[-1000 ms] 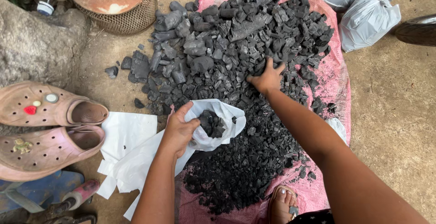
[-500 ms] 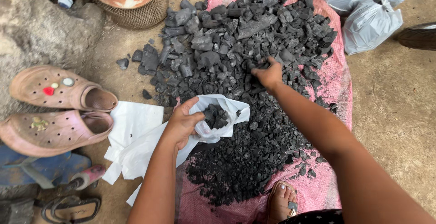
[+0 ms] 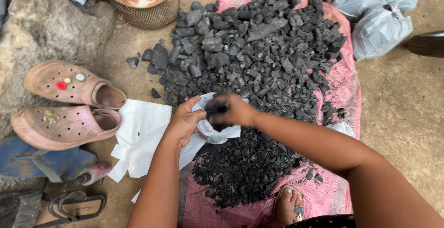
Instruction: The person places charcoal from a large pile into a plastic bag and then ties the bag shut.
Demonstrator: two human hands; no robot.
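Observation:
A big pile of black charcoal pieces (image 3: 259,48) lies on a pink woven sack (image 3: 347,85) spread on the ground. My left hand (image 3: 185,119) grips the rim of a small white plastic bag (image 3: 210,133) and holds it open at the pile's near edge. My right hand (image 3: 231,109) is over the bag's mouth, closed on a few pieces of charcoal (image 3: 216,107); it is blurred by motion. The bag's inside is hidden by my right hand.
More white plastic bags (image 3: 138,138) lie flat left of the sack. Two pink clogs (image 3: 69,103) and sandals sit at the left by a rock (image 3: 41,29). Tied white bags (image 3: 379,20) rest at top right. A wire basket (image 3: 148,11) stands at top. My sandalled foot (image 3: 286,205) is below.
My right hand left the pile with charcoal and came back to the bag's mouth. The view has shifted a little, so things at the left sit further right.

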